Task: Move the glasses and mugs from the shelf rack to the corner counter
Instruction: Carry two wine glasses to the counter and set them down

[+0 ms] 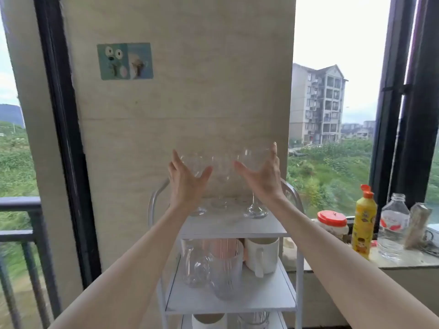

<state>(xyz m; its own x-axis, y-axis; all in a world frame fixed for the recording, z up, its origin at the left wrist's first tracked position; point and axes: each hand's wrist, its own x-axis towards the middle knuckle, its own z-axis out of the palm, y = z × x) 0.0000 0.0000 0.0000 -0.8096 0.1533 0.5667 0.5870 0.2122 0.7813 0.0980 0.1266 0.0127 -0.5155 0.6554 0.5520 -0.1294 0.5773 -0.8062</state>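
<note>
Both hands reach to the rack's top shelf (234, 225). Left hand (187, 179) cups left wine glass (196, 166) at the bowl; right hand (262, 175) cups right wine glass (254, 162). Each grip: fingers spread, loosely wrapped, likely sparing the thin stems. Mugs (261, 254) sit one shelf below.

- Your left hand (187, 179) cups one upright clear stemmed glass (195, 166); your right hand (262, 173) cups another (254, 160).
- Below your hands, clear mugs (225, 271) and a white mug (262, 254) stand on the shelf rack (237, 227).
</note>
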